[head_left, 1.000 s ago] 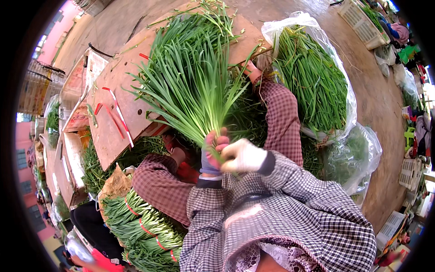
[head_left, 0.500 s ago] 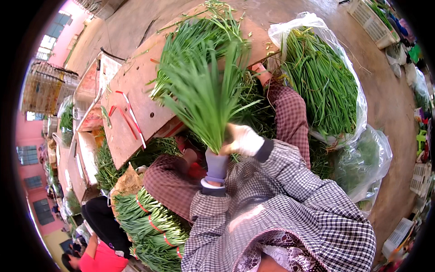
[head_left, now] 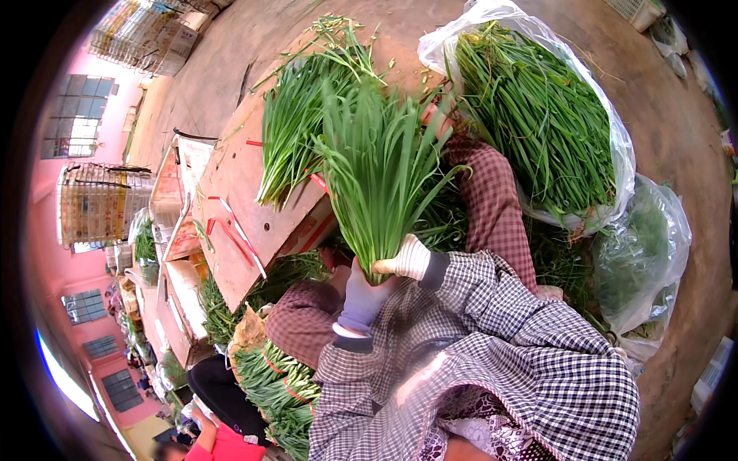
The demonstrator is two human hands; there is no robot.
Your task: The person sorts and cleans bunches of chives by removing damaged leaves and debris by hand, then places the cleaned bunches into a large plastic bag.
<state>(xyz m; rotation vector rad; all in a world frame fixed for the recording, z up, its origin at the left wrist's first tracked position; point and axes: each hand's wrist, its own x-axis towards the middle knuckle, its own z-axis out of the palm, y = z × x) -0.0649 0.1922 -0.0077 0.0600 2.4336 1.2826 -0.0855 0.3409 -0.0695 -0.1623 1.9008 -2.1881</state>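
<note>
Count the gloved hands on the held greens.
2: the lavender-gloved left hand around the base of the greens, and the pale-gloved right hand at its upper right, thumb against the greens. Some fingers are hidden.

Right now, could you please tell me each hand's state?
Left hand: closed, holding the green bunch by its base.
Right hand: touching the same bunch; whether closed cannot be told.

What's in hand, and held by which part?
A fanned bunch of long, flat green leaves, gripped by its narrow lower stem end in the lavender-gloved left hand; the white-gloved right hand touches it there.
</note>
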